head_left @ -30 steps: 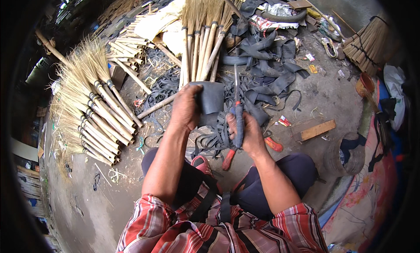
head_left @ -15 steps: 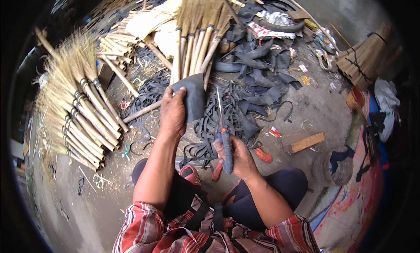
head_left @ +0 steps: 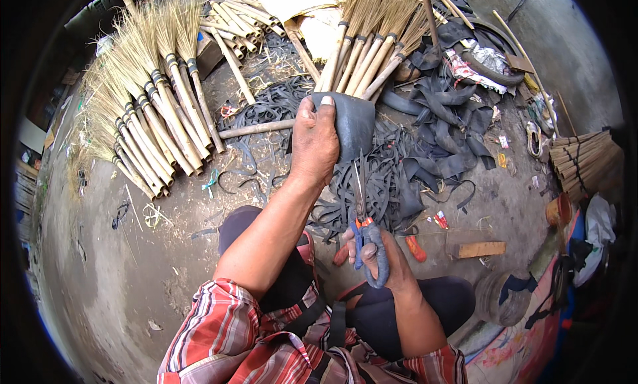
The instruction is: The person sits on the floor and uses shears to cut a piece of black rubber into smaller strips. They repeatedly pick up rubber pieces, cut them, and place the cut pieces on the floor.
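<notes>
My left hand (head_left: pixel 315 139) grips a piece of black rubber sheet (head_left: pixel 352 126) by its left edge, thumb on top. Below and to the right, my right hand (head_left: pixel 382 251) is closed on the handles of a pair of scissors (head_left: pixel 369 246), blue and orange with wrapping on one grip. The narrow blades point up at the rubber's lower edge and stand slightly apart; whether they touch it I cannot tell. Beneath lies a heap of thin black rubber strips (head_left: pixel 365 191). Several brooms (head_left: pixel 369 62) with pale handles rest just beyond the sheet.
A row of finished-looking brooms (head_left: pixel 156 128) lies at the left. Larger rubber pieces (head_left: pixel 445 138) are piled to the right of the strips. A wooden block (head_left: pixel 480 249), a metal-coloured round can (head_left: pixel 502 297) and a tied bundle of sticks (head_left: pixel 579 159) are on the right.
The view has shifted, so the scene sits further right and the brooms higher. The scissors' blades have come apart, and their tips are now close under the rubber sheet.
</notes>
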A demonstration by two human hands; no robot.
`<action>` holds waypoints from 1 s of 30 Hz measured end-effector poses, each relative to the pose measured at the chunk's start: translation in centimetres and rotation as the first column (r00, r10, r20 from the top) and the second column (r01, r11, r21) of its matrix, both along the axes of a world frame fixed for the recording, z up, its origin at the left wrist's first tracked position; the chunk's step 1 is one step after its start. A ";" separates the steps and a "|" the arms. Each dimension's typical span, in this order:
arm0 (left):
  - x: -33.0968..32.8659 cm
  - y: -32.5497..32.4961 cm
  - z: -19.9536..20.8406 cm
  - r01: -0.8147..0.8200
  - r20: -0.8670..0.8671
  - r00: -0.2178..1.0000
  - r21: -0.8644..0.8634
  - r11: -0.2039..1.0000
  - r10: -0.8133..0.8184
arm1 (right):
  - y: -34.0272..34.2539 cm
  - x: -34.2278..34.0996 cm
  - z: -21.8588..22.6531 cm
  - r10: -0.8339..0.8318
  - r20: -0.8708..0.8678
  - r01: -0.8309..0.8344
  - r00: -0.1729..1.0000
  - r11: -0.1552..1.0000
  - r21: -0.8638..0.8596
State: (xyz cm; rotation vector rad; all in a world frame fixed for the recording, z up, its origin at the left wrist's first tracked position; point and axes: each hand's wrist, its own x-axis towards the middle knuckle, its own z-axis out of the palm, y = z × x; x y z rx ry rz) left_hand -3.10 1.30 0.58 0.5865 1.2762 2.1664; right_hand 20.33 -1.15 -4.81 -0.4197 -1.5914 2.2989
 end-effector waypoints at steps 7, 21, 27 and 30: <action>2.7 -0.2 -0.6 0.040 -0.104 0.994 0.024 0.999 -0.037 | 0.2 -0.3 1.1 -0.057 0.039 0.052 0.998 0.991 0.121; 2.7 -0.5 -0.4 0.027 -0.193 0.981 0.061 0.998 -0.014 | 0.2 0.6 1.6 -0.028 0.099 0.020 0.995 0.997 0.080; 3.8 -0.8 -0.5 -0.021 -0.373 0.928 -0.035 0.999 0.007 | -0.4 -0.6 1.8 -0.163 0.064 0.149 0.985 0.972 0.180; 4.3 -0.8 -0.6 -0.002 -0.386 0.922 -0.047 0.999 -0.016 | -0.2 -0.2 2.1 -0.178 0.104 0.151 0.978 0.962 0.229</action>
